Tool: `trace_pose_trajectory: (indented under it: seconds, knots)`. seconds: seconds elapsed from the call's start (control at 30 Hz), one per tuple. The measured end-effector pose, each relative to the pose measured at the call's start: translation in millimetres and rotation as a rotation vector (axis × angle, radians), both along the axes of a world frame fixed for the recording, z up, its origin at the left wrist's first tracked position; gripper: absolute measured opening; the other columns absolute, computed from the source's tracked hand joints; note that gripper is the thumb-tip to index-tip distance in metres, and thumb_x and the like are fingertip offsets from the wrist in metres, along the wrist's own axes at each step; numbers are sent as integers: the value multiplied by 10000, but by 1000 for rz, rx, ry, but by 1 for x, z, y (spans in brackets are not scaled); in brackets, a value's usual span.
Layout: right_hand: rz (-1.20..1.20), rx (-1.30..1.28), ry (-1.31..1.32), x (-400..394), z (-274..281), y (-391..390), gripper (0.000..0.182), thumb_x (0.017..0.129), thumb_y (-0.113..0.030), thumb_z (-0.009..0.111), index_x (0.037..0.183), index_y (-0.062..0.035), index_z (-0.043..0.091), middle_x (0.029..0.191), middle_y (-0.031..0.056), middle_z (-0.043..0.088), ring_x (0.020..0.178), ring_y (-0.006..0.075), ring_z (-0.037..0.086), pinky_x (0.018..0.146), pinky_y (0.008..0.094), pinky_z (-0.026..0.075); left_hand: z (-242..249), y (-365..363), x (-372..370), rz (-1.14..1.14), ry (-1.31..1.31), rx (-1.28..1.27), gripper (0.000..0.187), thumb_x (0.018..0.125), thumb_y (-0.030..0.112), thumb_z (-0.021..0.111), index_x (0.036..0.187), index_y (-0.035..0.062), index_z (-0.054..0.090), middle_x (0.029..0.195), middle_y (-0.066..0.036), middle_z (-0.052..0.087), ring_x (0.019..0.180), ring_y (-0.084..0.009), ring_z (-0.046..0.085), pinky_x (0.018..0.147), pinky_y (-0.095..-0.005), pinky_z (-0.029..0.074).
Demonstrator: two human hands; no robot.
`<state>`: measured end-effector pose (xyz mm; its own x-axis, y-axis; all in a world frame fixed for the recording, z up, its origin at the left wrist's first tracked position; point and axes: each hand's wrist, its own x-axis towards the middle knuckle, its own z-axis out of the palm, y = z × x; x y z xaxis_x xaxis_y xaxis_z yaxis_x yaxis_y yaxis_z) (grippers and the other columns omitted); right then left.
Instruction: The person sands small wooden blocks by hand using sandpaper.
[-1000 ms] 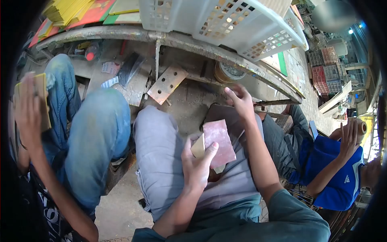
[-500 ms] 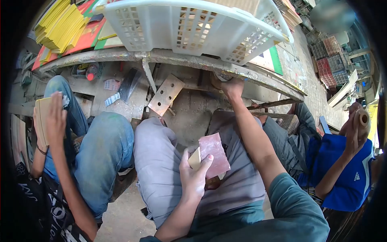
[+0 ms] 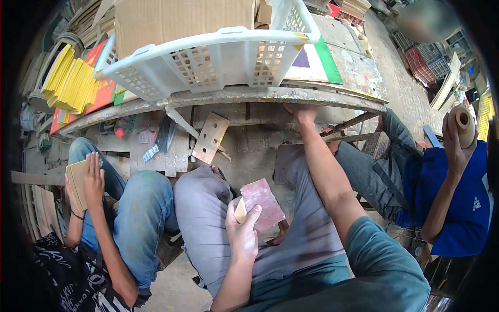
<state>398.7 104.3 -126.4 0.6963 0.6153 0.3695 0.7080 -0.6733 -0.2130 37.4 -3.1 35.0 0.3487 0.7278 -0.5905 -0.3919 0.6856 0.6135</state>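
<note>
My left hand [image 3: 243,229] is closed over my lap, its thumb pressing on a worn pinkish sheet of sandpaper [image 3: 264,203]. A small pale wooden piece [image 3: 240,211] is in the same grip, beside the sheet. My right arm stretches forward, and my right hand [image 3: 305,113] reaches beneath the front edge of the bench [image 3: 234,96]. Its fingers are hidden there, so what they touch cannot be seen.
A white plastic basket [image 3: 228,39] holding cardboard stands on the bench, beside yellow stacked pieces [image 3: 70,80]. A board with holes [image 3: 210,138] leans below. To the left, a person's hands [image 3: 93,182] hold a wooden block; to the right, a person's hand [image 3: 455,148] grips a wooden cylinder.
The view has shifted, moving the basket leftward in frame. My right hand has gone further under the bench edge, and the round object beside it is now mostly hidden. My left hand keeps its hold.
</note>
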Motion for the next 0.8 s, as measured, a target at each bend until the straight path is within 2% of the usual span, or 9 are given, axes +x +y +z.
trace_pose_trajectory:
  seconds: [0.07,0.13,0.17,0.23,0.3,0.37,0.43,0.67,0.8]
  knots:
    - [39,48,36,-5,0,4,877,702,-639,617,1405,-165,392,1477,134,323,1369,373,255,1107,528,214,5,2,-4,16,-6,-6,342,810,-17,679,1099,48,509,992,-19,598,882,-92,573,788,-241,453]
    - [-300,-88,212,-37,18,2,859,736,-594,612,1420,-135,369,1505,180,233,1372,468,149,1078,646,131,21,8,-12,71,4,52,330,795,-13,689,1073,30,517,972,-32,599,862,-96,572,775,-243,456]
    - [-289,-88,210,-51,17,2,859,736,-594,612,1420,-135,369,1505,180,233,1372,468,149,1078,646,131,24,12,-19,83,2,53,330,795,-13,689,1073,30,517,972,-32,599,862,-96,572,775,-243,456]
    - [-55,-293,126,-87,15,15,877,765,-546,599,1452,-96,291,1519,225,150,1356,536,62,1036,721,51,29,25,-41,24,195,326,319,777,14,711,1035,13,524,938,-40,593,836,-91,558,766,-240,451]
    - [167,-244,96,-114,-12,45,883,767,-536,594,1449,-70,283,1508,257,152,1371,497,88,1066,686,48,20,36,-58,16,327,485,324,751,41,740,992,4,526,911,-42,582,823,-85,538,752,-232,443]
    - [363,-424,8,-108,-42,85,845,801,-536,568,1444,-62,293,1514,230,154,1394,424,105,1114,604,71,9,43,-65,57,299,536,337,738,48,756,975,4,521,910,-39,579,823,-80,529,743,-228,439]
    - [491,-102,344,-91,-36,109,499,920,-254,540,1346,-29,410,1413,183,371,1346,328,297,1117,487,203,-4,45,-70,94,254,489,343,730,43,764,965,1,517,916,-44,581,825,-85,527,746,-233,438]
    - [445,-244,357,-29,-38,129,457,924,-237,545,1325,-43,442,1360,156,432,1272,302,384,1061,466,296,2,63,-65,17,270,539,316,750,8,745,958,-15,508,945,-101,599,852,-126,549,783,-259,438]
    - [457,-204,403,-25,-44,126,434,927,-227,548,1314,-52,460,1330,140,467,1230,287,433,1028,455,348,-1,64,-64,3,273,498,310,753,12,743,950,-11,504,933,-88,588,839,-118,537,780,-256,434]
